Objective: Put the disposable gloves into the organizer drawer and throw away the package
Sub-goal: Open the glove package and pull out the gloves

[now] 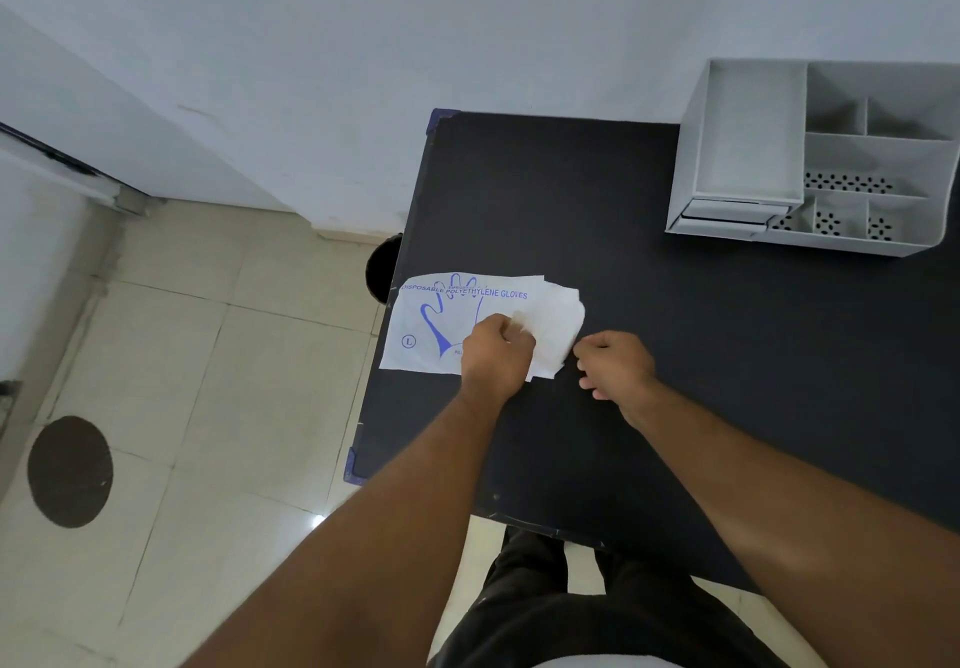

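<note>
A flat white glove package (441,324) with blue print lies at the left edge of the black table (649,355). Translucent white gloves (556,324) stick out of its right end. My left hand (496,355) presses on the package's right part, fingers curled on it. At the gloves' lower right corner my right hand (613,363) pinches their edge. The grey organizer (810,158) stands at the far right of the table, with its drawers (727,215) at the lower left front; both look closed.
A black bin (382,267) stands on the tiled floor just beyond the table's left edge, mostly hidden by it. A round dark mat (70,470) lies on the floor at left. A white wall runs behind the table.
</note>
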